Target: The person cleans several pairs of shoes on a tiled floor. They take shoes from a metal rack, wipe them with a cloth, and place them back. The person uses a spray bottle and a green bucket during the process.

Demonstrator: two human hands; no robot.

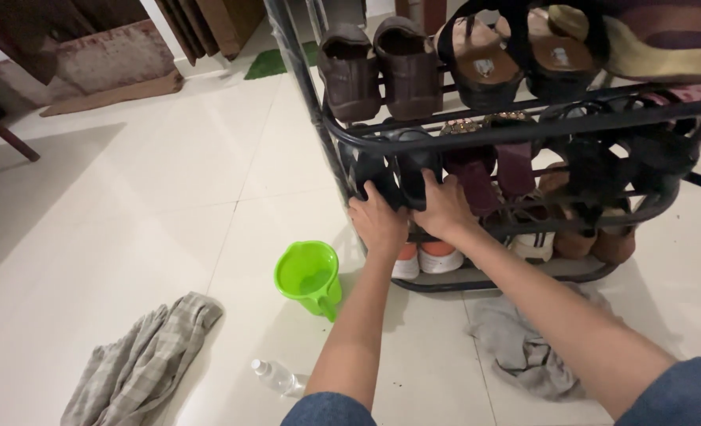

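Black sandals point(390, 175) are sitting on the middle shelf of the metal shoe rack point(413, 138), and the left hand point(376, 221) and right hand point(443, 207) are closing around their heels, where these light, flexible shoes are probably easiest to hold.

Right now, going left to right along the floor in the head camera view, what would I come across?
Checked cloth → clear plastic bottle → green jug → grey cloth. Behind them, both hands, left hand and right hand, grip dark shoes on the shoe rack.
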